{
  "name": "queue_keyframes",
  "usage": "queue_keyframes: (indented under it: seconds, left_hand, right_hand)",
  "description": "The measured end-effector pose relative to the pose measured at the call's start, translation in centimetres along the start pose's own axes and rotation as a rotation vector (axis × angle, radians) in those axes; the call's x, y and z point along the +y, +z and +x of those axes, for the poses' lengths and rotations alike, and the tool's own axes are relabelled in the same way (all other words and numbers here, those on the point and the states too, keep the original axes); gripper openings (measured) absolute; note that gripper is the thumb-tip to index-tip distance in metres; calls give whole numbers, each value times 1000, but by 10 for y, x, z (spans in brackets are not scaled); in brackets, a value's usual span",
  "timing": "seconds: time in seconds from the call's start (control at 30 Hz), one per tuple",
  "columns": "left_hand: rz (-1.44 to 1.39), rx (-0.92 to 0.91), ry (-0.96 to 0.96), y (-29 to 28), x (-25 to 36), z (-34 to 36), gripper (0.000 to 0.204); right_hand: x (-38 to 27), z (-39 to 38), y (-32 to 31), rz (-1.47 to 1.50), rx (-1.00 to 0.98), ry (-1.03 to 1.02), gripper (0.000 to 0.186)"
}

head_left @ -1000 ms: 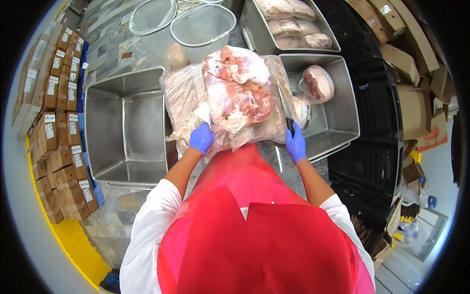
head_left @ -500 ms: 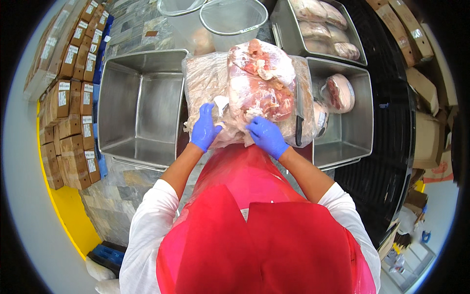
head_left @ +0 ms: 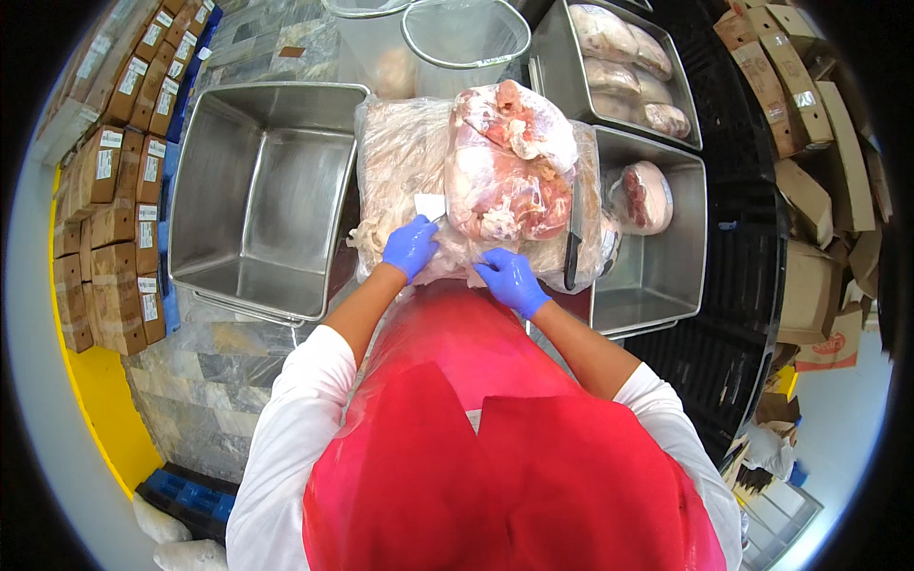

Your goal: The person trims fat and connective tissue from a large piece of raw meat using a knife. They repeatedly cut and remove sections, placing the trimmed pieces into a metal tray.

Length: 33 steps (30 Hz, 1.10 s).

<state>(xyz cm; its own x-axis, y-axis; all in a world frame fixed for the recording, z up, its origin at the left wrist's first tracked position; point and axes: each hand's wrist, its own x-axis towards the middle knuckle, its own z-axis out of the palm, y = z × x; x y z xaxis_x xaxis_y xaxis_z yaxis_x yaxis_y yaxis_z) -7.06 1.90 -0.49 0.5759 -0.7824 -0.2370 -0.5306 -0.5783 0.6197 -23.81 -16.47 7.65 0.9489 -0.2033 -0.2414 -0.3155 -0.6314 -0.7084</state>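
A large cut of raw meat lies on a plastic-wrapped slab in front of me. My left hand, in a blue glove, pinches the loose plastic film at the slab's near left, just below a white piece of paper or label. My right hand, also gloved, has its fingertips closed on the film at the near edge, below the meat. A black-handled knife lies on the wrap right of the meat, apart from my right hand.
Steel tubs stand left and right, the right one holding meat packs. A further tub of packs and translucent lined bins are behind. Stacked cartons line the left; cardboard lies on a black pallet stack at right.
My right hand has let go of the knife and moved left to the film under the meat. My left hand opened, then closed again on the film near the white piece.
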Motion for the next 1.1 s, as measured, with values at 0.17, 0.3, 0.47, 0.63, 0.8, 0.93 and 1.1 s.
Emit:
queue_keyframes:
  seconds: [0.17,0.3,0.47,0.63,0.8,0.93,1.1]
  left_hand:
    - [-323,2,-90,-8,-20,-22,54]
    - [-375,-42,43,-27,6,-38,102]
    - [-188,-90,-272,-9,28,-13,96]
    - [395,369,-18,15,10,-3,102]
    - [235,383,-198,10,35,14,95]
    - [76,200,-341,25,29,23,80]
    - [49,69,-497,21,35,38,48]
  right_hand:
    - [-23,18,10,170,27,32,28]
    - [-10,51,42,164,48,2,32]
    - [-16,61,60,177,-96,-32,36]
    - [-67,27,-13,213,-70,-140,34]
    - [-28,27,-98,289,341,-53,31]
    - [41,64,-143,188,517,79,59]
    - [88,119,-154,262,410,70,84]
